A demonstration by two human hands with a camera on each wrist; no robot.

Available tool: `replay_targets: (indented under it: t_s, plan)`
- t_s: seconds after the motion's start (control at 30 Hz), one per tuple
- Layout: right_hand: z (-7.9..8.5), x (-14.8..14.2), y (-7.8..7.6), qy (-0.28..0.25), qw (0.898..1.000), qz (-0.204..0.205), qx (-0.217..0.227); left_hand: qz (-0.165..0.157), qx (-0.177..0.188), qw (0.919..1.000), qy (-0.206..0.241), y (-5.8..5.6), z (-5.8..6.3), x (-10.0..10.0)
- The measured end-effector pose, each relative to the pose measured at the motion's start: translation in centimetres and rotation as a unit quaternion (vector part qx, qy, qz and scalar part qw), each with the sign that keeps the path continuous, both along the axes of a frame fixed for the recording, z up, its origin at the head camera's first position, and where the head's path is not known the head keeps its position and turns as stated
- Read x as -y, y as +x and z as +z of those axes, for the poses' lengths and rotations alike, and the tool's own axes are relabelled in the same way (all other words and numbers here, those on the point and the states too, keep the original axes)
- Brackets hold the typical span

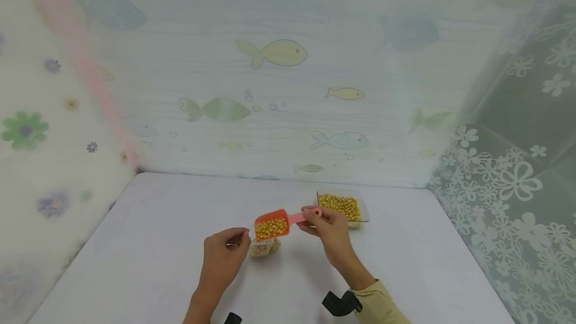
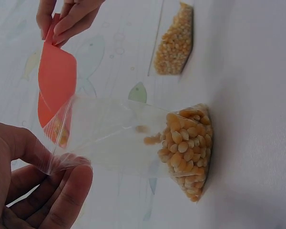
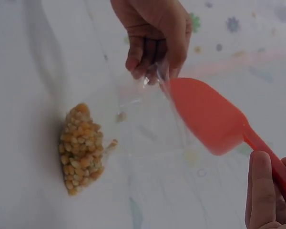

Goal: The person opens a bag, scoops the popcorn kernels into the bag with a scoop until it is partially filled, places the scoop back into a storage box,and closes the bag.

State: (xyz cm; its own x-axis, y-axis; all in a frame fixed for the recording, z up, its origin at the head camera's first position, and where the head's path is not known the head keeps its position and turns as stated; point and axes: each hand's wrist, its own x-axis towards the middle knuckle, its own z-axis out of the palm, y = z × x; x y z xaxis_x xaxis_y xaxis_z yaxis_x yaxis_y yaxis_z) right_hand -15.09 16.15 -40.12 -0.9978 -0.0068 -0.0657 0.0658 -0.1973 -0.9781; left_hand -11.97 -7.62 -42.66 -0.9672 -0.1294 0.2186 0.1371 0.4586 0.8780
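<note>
My right hand grips the handle of a red-orange scoop, which is heaped with yellow corn kernels. The scoop's front edge sits at the mouth of a clear zip bag. My left hand pinches the bag's top edge between thumb and fingers, seen closely in the left wrist view. Corn kernels fill the bottom of the bag, which stands on the table. A few kernels cling higher up inside the plastic.
Behind my right hand stands a clear rectangular container of corn kernels. A white cover lies over the table. Fish-patterned sheeting hangs at the back, with flowered curtains on both sides.
</note>
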Motion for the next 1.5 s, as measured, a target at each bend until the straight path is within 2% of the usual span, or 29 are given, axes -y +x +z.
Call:
replay_targets:
  t_s: [0.17, 0.3, 0.5, 0.63, 0.73, 0.87, 1.13, 1.33, 1.5]
  plan:
    - [0.2, 0.2, 0.3, 0.035, 0.998, 0.011, -0.044, -0.005, -0.006, 0.9999, 0.006, 0.0, -0.1, 0.0]
    - [0.5, 0.3, 0.7, 0.073, 0.993, 0.027, -0.094, -0.008, -0.01, 0.9998, 0.014, -0.1, -0.1, 0.0]
    - [1.0, 0.7, 1.5, 0.147, 0.97, 0.021, -0.194, -0.009, -0.014, 0.9998, 0.014, 0.0, -0.1, 0.0]
    - [1.2, 1.0, 1.9, 0.172, 0.953, 0.014, -0.247, -0.007, -0.022, 0.9996, 0.014, -0.1, -0.2, 0.0]
    - [1.4, 1.0, 2.1, 0.178, 0.945, 0.012, -0.273, -0.008, -0.027, 0.9995, 0.014, -0.1, -0.2, 0.0]
    - [1.8, 0.8, 2.3, 0.17, 0.943, 0.011, -0.284, -0.009, -0.032, 0.9994, 0.007, -0.1, -0.2, 0.0]
    - [2.4, 0.1, 2.4, 0.15, 0.948, -0.007, -0.282, -0.005, -0.033, 0.9994, 0.002, -0.1, -0.2, -0.1]
    - [2.5, -1.3, 2.2, 0.158, 0.943, -0.058, -0.288, -0.003, -0.033, 0.9994, 0.001, -0.1, -0.2, -0.2]
    - [2.0, -3.7, 1.3, 0.137, 0.949, -0.107, -0.264, -0.004, -0.033, 0.9994, 0.01, -0.1, -0.3, -0.1]
